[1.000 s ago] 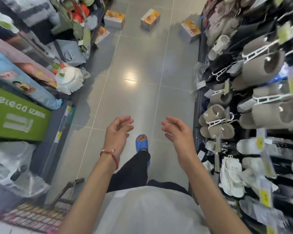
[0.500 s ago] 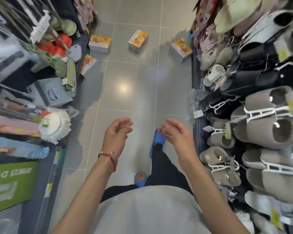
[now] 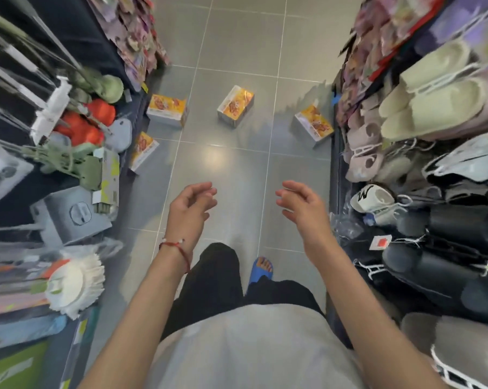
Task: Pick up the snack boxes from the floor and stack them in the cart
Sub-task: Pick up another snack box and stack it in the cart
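Ahead on the floor [image 3: 237, 37]: four snack boxes, all well apart from both hands, none picked up yet.
Centre box [image 3: 235, 105]: at 12 o'clock, flat in the open aisle, printed face up, free on every side.
Left box [image 3: 167, 109]: at 11 o'clock, flat, just beside the foot of the left shelving.
Near-left box [image 3: 144, 150]: at 10 o'clock, tilted against the shelf base, partly hidden by hanging goods.
Right box [image 3: 313, 125]: at 1 o'clock, close to the base of the slipper rack [image 3: 433, 102].
Left hand [image 3: 190, 209]: held out in front, fingers loosely curled, holding nothing.
Right hand [image 3: 303, 206]: the same, relaxed and empty.
Cart: not in view.
Likely handling: printed cardboard cartons, probably light and stiff, though corners and broad faces could dent under a hard squeeze. The glossy print may be a little slippery.
Where to hold: across the two long side walls, thumb on one and fingers on the other. The two boxes against the shelving probably need pulling clear first.
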A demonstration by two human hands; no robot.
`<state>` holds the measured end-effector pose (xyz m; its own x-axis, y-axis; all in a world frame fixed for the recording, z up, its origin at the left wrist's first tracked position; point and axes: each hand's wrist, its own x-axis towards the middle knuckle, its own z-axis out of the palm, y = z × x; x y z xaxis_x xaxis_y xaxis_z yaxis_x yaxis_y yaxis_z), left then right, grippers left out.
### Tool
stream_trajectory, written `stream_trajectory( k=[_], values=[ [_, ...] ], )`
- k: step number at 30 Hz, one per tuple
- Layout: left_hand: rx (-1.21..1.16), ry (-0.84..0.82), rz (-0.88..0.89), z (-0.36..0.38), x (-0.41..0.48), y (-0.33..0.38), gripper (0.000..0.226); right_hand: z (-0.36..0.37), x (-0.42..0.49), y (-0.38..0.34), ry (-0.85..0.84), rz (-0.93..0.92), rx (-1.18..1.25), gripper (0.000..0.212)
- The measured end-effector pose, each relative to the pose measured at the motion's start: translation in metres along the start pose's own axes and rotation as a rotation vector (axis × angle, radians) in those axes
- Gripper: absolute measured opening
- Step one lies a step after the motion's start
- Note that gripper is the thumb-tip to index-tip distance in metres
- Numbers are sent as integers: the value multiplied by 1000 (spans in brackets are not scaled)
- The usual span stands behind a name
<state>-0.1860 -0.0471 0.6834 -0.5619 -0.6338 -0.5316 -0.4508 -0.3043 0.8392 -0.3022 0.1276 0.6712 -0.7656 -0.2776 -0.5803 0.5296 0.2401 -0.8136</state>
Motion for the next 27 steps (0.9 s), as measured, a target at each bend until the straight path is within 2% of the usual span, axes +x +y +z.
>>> stream_trajectory(
  k=[9,14,18,27],
  values=[
    [-21,-51,-30,46,209,108,21,58,188,-117,9,-2,-40,20],
    [-12,-50,-67,48,324,176,25,102,280,-182,38,27,-76,24],
    [16,-59,-97,54,400,231,19,132,347,-234,52,49,-73,23],
    [9,16,-189,93,557,304,18,169,521,-324,-38,87,-128,19]
  ],
)
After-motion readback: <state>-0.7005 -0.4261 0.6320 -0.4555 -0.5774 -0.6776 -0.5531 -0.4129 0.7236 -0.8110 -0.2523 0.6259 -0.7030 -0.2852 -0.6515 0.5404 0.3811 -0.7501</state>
